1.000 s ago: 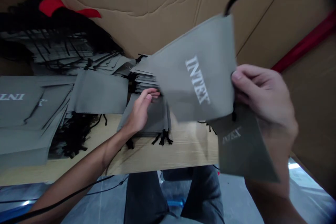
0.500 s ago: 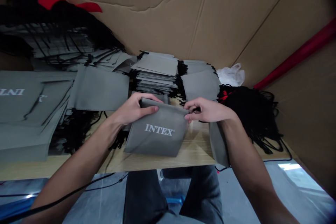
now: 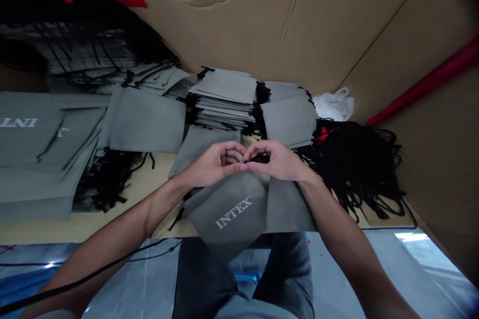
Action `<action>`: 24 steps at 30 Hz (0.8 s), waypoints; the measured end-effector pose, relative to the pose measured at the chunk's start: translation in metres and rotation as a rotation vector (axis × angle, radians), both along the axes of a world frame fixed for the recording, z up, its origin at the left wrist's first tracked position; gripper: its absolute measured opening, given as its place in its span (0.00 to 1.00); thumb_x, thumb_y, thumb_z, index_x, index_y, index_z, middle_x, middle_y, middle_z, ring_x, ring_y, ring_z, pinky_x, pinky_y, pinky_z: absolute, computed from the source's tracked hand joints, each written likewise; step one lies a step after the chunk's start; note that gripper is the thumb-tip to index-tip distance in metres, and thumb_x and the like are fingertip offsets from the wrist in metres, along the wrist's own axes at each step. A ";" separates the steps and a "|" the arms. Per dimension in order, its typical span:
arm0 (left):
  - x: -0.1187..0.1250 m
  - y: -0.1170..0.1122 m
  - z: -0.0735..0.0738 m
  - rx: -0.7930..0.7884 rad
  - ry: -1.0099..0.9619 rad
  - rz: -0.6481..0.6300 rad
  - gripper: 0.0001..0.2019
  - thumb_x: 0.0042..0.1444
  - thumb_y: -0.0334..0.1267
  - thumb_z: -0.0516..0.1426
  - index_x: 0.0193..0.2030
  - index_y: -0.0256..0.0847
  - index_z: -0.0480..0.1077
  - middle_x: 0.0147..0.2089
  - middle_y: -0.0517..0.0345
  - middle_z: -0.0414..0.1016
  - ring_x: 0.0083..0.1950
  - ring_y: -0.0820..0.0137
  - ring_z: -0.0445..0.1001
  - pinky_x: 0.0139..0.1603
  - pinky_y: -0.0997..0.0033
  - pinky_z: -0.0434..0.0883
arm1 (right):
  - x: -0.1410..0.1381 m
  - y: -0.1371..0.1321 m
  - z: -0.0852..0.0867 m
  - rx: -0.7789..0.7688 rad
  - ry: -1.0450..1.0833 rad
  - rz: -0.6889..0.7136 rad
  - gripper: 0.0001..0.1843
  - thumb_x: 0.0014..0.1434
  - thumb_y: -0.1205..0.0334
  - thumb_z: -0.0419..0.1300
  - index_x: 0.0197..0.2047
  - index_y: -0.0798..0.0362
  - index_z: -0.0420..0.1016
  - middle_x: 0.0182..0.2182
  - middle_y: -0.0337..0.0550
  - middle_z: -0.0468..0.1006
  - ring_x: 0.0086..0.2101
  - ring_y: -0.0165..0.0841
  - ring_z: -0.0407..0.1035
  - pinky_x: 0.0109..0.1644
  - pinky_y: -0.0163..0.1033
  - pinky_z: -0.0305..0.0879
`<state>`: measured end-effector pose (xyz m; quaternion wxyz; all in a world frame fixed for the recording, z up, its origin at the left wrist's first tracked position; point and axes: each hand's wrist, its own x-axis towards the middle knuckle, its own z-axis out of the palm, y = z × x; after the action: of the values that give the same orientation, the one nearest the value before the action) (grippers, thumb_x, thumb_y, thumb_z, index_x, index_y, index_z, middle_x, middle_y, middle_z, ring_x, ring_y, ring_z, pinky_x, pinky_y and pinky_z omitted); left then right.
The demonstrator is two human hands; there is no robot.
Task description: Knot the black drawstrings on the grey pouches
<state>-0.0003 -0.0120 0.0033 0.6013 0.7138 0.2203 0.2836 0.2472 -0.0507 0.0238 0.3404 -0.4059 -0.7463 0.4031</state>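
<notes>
A grey fabric pouch printed INTEX hangs tilted over the front edge of the wooden table. My left hand and my right hand meet at its top edge, fingertips pinched together on the pouch's mouth, where a bit of black drawstring shows. A second grey pouch lies under my right wrist. Another flat pouch rests just behind my left hand.
Stacks of grey pouches sit behind the hands, with more to the right and large piles at left. A tangle of black cords lies at right. Cardboard walls enclose the table.
The pouch went from being held up in my right hand to the table, then slid toward me and tilted. Both hands have come together at its top edge.
</notes>
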 end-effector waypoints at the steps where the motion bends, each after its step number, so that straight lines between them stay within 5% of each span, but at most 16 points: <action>1: 0.001 0.000 -0.004 0.000 -0.013 0.028 0.27 0.64 0.58 0.75 0.58 0.41 0.82 0.45 0.48 0.90 0.45 0.63 0.90 0.47 0.66 0.85 | -0.001 0.000 -0.002 0.010 0.023 -0.022 0.15 0.64 0.51 0.78 0.46 0.52 0.85 0.40 0.42 0.88 0.40 0.35 0.81 0.46 0.40 0.74; 6: 0.000 0.003 -0.011 0.046 -0.054 0.151 0.23 0.64 0.58 0.74 0.52 0.40 0.85 0.47 0.47 0.90 0.45 0.63 0.88 0.48 0.64 0.84 | 0.002 0.000 -0.007 0.054 0.057 -0.077 0.13 0.66 0.52 0.75 0.46 0.51 0.84 0.41 0.43 0.87 0.42 0.37 0.80 0.49 0.42 0.75; 14: 0.002 -0.009 -0.013 0.162 -0.014 0.255 0.15 0.64 0.50 0.74 0.48 0.41 0.87 0.37 0.56 0.86 0.31 0.72 0.74 0.30 0.72 0.67 | -0.001 -0.008 -0.014 0.110 0.044 -0.156 0.11 0.69 0.51 0.75 0.45 0.49 0.88 0.39 0.42 0.89 0.39 0.36 0.80 0.41 0.39 0.72; 21: 0.005 -0.009 -0.024 0.181 -0.011 0.350 0.19 0.68 0.56 0.69 0.43 0.40 0.87 0.38 0.53 0.89 0.35 0.67 0.82 0.35 0.70 0.76 | -0.007 -0.019 -0.010 0.288 0.021 -0.319 0.07 0.70 0.59 0.70 0.46 0.47 0.77 0.38 0.40 0.83 0.32 0.33 0.73 0.35 0.39 0.69; 24: 0.006 -0.010 -0.027 0.189 -0.014 0.379 0.19 0.70 0.56 0.68 0.42 0.40 0.88 0.40 0.51 0.91 0.39 0.64 0.86 0.40 0.68 0.81 | -0.011 -0.022 -0.009 0.371 -0.036 -0.336 0.05 0.71 0.59 0.70 0.42 0.47 0.79 0.36 0.41 0.84 0.31 0.34 0.73 0.38 0.41 0.72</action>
<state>0.0052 -0.0217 -0.0238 0.4691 0.7108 0.3190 0.4160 0.2362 -0.0725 0.0147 0.4579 -0.4620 -0.7356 0.1894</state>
